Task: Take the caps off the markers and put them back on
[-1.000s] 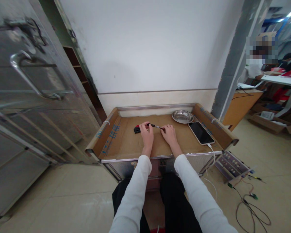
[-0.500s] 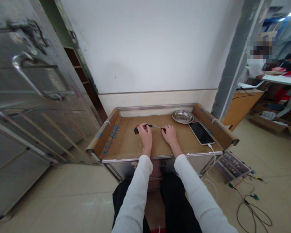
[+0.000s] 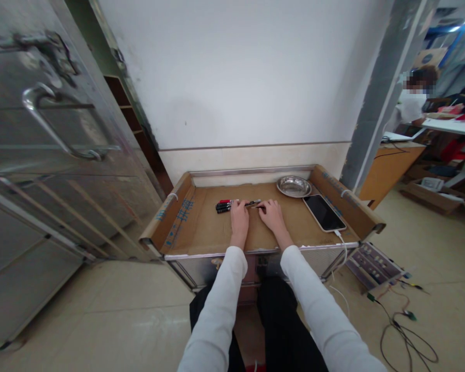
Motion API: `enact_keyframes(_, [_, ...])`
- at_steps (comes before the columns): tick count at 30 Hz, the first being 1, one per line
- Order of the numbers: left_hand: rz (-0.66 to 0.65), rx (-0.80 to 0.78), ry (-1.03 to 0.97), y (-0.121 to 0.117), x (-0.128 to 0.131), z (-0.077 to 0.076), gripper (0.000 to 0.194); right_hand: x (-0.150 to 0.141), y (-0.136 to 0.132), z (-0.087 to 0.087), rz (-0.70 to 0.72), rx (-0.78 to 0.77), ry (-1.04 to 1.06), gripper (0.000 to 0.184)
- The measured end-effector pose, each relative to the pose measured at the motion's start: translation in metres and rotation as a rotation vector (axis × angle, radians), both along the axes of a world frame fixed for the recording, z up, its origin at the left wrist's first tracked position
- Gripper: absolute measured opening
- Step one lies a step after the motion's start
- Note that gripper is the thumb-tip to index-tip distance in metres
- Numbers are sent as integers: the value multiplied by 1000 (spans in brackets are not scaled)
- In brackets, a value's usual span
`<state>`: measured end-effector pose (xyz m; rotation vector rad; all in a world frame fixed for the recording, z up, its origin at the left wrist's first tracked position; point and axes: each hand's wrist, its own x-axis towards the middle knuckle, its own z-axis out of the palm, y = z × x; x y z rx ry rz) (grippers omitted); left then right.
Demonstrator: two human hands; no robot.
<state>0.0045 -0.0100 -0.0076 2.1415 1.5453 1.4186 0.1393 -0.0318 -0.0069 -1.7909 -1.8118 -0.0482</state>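
Note:
My left hand [image 3: 239, 213] is closed, its fingertips pinching a black pen [image 3: 251, 203] that points to the right. Close by on the right, my right hand [image 3: 270, 213] pinches a thin dark-ended piece [image 3: 260, 207], which looks like a pen refill. Their fingertips are only a short gap apart, low over the cardboard. I cannot make out whether the refill's end sits inside the pen. Left of my left hand lie several black pens [image 3: 223, 208] side by side, with a red pen [image 3: 225, 201] behind them; my hand hides their right ends.
Cardboard [image 3: 205, 232] lines the bench top, with raised side walls. A round metal dish [image 3: 293, 187] stands at the back right, near a phone [image 3: 324, 213] with a white cable [image 3: 341, 243]. An electrical device [image 3: 375, 266] with wires is on the floor. Another person [image 3: 413, 103] is far right.
My left hand has shifted right, off the pens lying on the cardboard, and the red and black pens show more. The gap between my two hands has narrowed.

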Motion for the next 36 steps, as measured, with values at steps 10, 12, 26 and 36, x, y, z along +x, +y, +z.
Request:
enact_keyframes(10, [-104,1,202,-3,8,1,26,0,-2,2,-7,-25,24,19])
enact_keyframes(12, [-131,-18,256,-6,11,0,22,0,-2,2,-5,-21,19,20])
enact_keyframes(26, [128,-43,255,3,7,0,17,1,-1,0,-37,6,9,26])
enact_keyframes(36, [176,47,248,1,12,4,28,-4,-4,4,-15,-15,-63,20])
